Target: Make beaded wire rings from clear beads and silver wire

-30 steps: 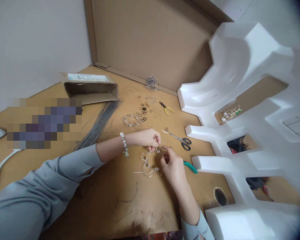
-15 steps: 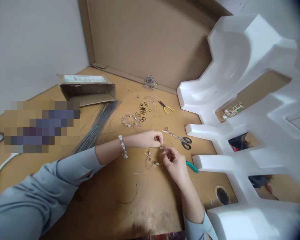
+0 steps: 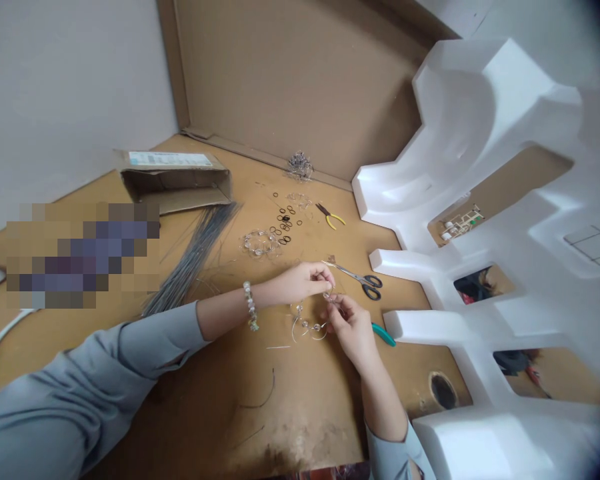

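Note:
Between my hands is a beaded wire ring (image 3: pixel 305 325), made of thin looped wire with clear beads. My left hand (image 3: pixel 307 280) has its fingers pinched on the wire at the ring's upper right. A bead shows just below those fingertips. My right hand (image 3: pixel 349 325) grips the same ring from the right, thumb and forefinger pressed together; part of the ring is hidden behind the fingers. Beside my right hand lies a teal-handled tool (image 3: pixel 383 335), its head out of sight. Scissors (image 3: pixel 365 281) with black handles rest just beyond both hands.
Yellow-handled pliers (image 3: pixel 331 217), black rings (image 3: pixel 285 219) and another beaded wire ring (image 3: pixel 261 243) lie farther back. A wire bundle (image 3: pixel 193 260) spreads before an open cardboard box (image 3: pixel 180 190). White foam (image 3: pixel 405 260) borders the right side. A wire tangle (image 3: pixel 300 165) sits by the back board.
My left hand has shifted slightly right, closer to my right hand, and its wrist has turned a little. The beaded ring has tilted slightly between them. My right hand stays nearly in place.

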